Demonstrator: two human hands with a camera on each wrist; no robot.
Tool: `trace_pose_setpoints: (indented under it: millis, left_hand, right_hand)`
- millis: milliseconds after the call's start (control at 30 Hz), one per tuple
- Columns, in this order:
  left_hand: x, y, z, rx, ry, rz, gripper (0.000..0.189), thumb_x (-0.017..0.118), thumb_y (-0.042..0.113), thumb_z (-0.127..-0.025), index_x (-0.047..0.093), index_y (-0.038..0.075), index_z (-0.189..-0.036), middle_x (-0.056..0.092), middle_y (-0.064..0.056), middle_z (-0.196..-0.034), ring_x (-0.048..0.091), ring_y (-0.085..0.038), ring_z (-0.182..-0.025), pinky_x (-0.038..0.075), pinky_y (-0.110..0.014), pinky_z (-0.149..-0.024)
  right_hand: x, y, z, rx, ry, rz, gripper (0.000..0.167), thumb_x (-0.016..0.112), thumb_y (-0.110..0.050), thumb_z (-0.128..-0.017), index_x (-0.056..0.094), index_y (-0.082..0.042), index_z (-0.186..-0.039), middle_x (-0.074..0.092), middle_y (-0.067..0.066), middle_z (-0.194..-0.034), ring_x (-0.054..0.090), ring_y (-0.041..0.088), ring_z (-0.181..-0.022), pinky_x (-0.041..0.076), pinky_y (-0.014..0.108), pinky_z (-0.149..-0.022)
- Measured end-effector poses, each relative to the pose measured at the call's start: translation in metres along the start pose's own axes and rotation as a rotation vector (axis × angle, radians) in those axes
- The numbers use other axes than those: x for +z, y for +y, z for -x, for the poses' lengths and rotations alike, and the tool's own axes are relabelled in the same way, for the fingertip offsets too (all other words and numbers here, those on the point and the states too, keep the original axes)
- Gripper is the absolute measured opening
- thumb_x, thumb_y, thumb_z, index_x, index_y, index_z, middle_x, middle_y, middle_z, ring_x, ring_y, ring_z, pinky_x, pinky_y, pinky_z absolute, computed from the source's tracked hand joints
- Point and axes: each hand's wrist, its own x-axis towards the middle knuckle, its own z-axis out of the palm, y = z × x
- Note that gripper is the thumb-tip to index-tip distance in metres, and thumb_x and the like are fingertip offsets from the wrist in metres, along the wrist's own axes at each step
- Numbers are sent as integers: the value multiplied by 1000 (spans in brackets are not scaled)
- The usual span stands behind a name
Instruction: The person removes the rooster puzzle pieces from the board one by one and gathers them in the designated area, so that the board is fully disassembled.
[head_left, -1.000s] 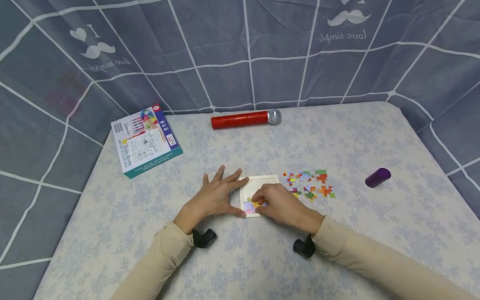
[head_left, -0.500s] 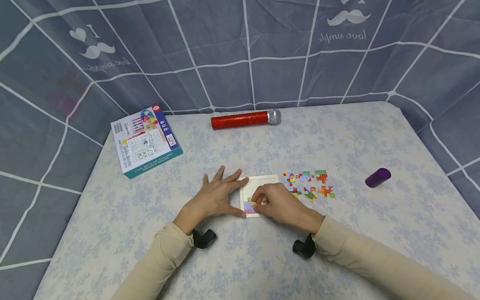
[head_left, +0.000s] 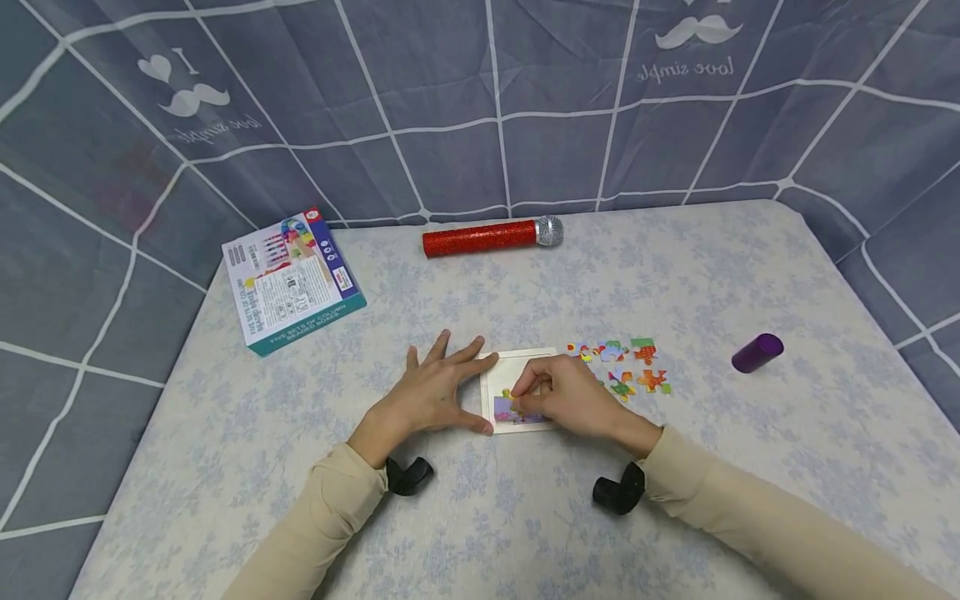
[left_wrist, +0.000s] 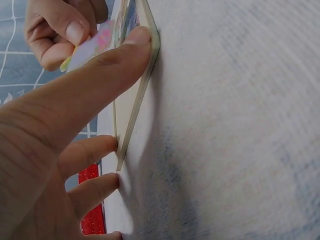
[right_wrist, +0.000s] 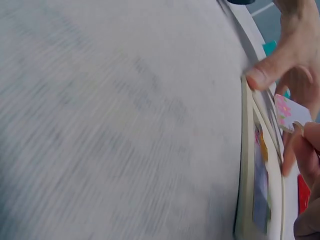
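Observation:
A shallow white puzzle tray lies on the table. My left hand is spread at its left side; the thumb touches the near corner and straight fingertips touch the left edge. My right hand, over the tray, pinches a lilac jigsaw piece with pink flowers between thumb and fingers. In both wrist views this piece is tilted and raised above the tray. Other joined picture pieces lie in the tray, partly hidden by the right hand. Several loose jigsaw pieces lie right of the tray.
A red glittery toy microphone lies at the back of the table. At the back left stands a printed box. A purple cylinder lies to the right. A grey checked curtain hangs behind the table.
My right hand has risen and shifted slightly right, lifting the lilac piece off the tray. The left hand stays in place.

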Motion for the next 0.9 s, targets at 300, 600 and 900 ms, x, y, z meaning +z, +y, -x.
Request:
trace_pose_setpoints:
  millis: [300, 600, 900]
  left_hand:
    - [1, 0, -1, 3, 7, 0, 101, 84, 60, -65, 43, 26, -150, 25, -2, -160, 7, -46, -147, 8, -80, -101]
    - [1, 0, -1, 8, 8, -13, 102, 84, 60, -65, 42, 27, -151, 26, -2, -160, 8, -46, -147, 9, -80, -101]
    - [0, 1, -1, 8, 3, -10, 102, 84, 60, -65, 41, 26, -151, 25, -2, -161, 7, -46, -147, 9, -80, -101]
  right_hand:
    - [-21, 14, 23, 105, 39, 3, 4, 76, -11, -83, 74, -12, -86, 71, -3, -78, 62, 17, -68, 45, 26, -61]
    - [-40, 28, 51, 177, 75, 27, 3, 75, -12, -84, 74, -12, -86, 72, -3, -78, 62, 14, -71, 47, 25, -66]
    - [-50, 38, 68, 239, 89, 78, 3, 74, -16, -84, 75, -15, -87, 72, -6, -79, 64, 14, -75, 48, 27, -69]
